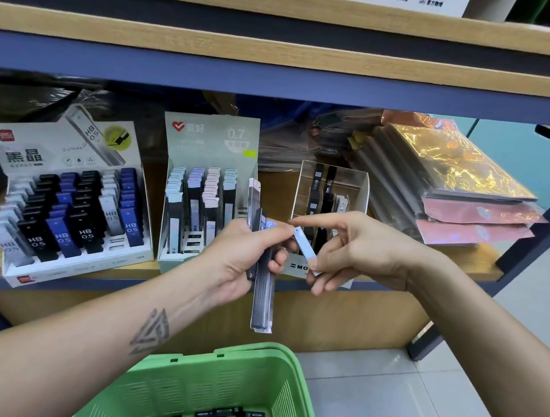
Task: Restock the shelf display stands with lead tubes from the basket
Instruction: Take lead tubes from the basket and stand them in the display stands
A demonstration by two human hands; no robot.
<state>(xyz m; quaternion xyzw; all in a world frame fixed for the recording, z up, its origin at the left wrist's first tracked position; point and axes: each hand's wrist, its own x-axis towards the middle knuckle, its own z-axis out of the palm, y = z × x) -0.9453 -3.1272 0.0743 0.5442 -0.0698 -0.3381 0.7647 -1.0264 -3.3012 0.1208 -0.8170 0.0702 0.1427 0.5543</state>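
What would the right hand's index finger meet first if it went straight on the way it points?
The right hand points its index finger leftward at the left hand. It would likely meet that hand's thumb tip, or the tubes it grips, almost at once. Depth is unclear; they may already touch.

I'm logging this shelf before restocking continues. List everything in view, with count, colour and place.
HB 0.5 display stand: one, white, black and blue tubes, shelf left.
0.7 display stand: one, grey-green, pastel tubes, shelf middle.
Clear stand: one, few tubes, behind hands.
Foil packets: stack, gold and pink, shelf right.
Basket: one, green, below, loose tubes inside.
Tube bundle: several, dark, in left hand.
Single tube: pale, pinched by right hand.
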